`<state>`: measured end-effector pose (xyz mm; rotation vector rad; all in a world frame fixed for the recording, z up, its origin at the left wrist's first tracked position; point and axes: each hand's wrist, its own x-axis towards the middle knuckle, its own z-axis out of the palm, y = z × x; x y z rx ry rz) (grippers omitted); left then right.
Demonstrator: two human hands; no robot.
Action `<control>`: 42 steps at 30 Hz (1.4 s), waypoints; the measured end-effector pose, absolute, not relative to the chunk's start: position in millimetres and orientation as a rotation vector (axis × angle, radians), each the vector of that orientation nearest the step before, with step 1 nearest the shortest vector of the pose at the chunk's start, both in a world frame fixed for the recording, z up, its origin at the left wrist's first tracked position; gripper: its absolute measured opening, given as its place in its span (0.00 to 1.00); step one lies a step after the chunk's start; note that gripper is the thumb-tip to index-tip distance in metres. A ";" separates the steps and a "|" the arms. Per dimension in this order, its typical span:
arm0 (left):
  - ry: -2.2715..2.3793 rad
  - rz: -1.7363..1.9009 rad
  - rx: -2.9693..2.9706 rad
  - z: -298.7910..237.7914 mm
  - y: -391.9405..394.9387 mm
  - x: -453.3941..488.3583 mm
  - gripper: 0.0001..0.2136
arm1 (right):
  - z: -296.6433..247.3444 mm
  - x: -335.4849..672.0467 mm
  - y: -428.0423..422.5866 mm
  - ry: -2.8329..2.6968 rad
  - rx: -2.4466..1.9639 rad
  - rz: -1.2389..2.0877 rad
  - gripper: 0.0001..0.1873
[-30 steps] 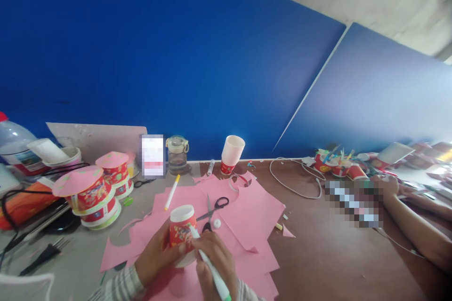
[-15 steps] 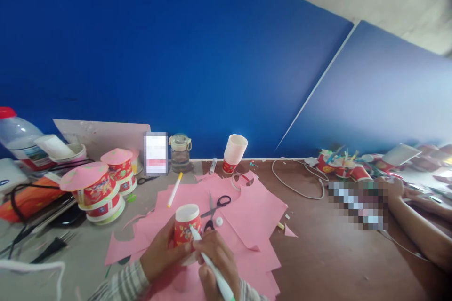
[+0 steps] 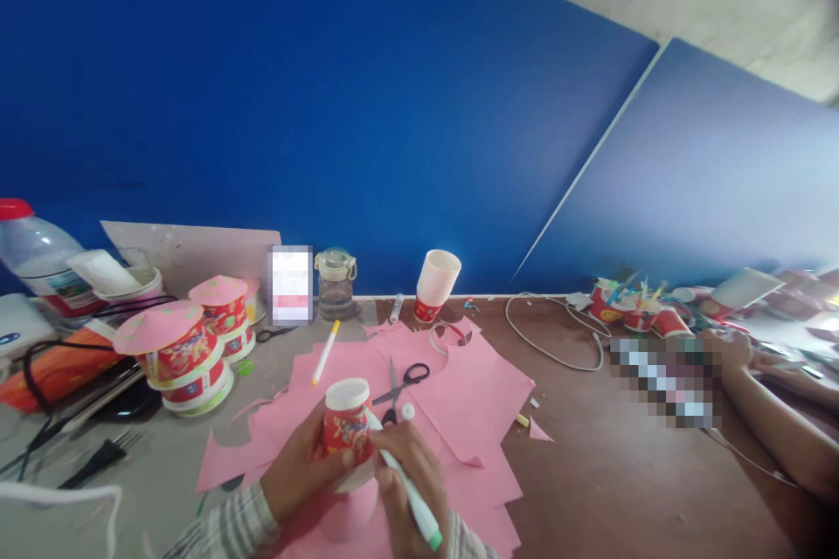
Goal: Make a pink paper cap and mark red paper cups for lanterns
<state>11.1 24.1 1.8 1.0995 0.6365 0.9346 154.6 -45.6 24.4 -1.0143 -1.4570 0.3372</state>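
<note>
A red patterned paper cup (image 3: 346, 424), its white end up, is held by my left hand (image 3: 305, 463), fingers wrapped round its side. My right hand (image 3: 412, 476) grips a white marker (image 3: 414, 498) with a green end pointing down toward me. The marker's other end is at the cup's right side; whether it touches, I cannot tell. Below the cup lie overlapping pink paper sheets (image 3: 472, 393). Black-handled scissors (image 3: 399, 384) rest on the paper just beyond my right hand, near a small white round piece (image 3: 407, 411). A yellow-capped white marker (image 3: 325, 353) lies farther back.
Stacked cup models with pink cone tops (image 3: 161, 327) stand left, near a bottle (image 3: 43, 266). Behind are a phone (image 3: 291, 284), a glass jar (image 3: 335, 284) and tilted stacked cups (image 3: 438, 279). A cable (image 3: 554, 362) and another person's arm (image 3: 780, 428) are at right.
My right hand has shifted slightly right and down, and the marker's end has moved from the cup's front to its right side. My left hand still holds the cup.
</note>
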 end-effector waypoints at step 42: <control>0.636 1.002 1.088 8.8 22.1 13.3 0.21 | 22.0 144.6 -52.1 -1.470 -1.032 0.302 0.17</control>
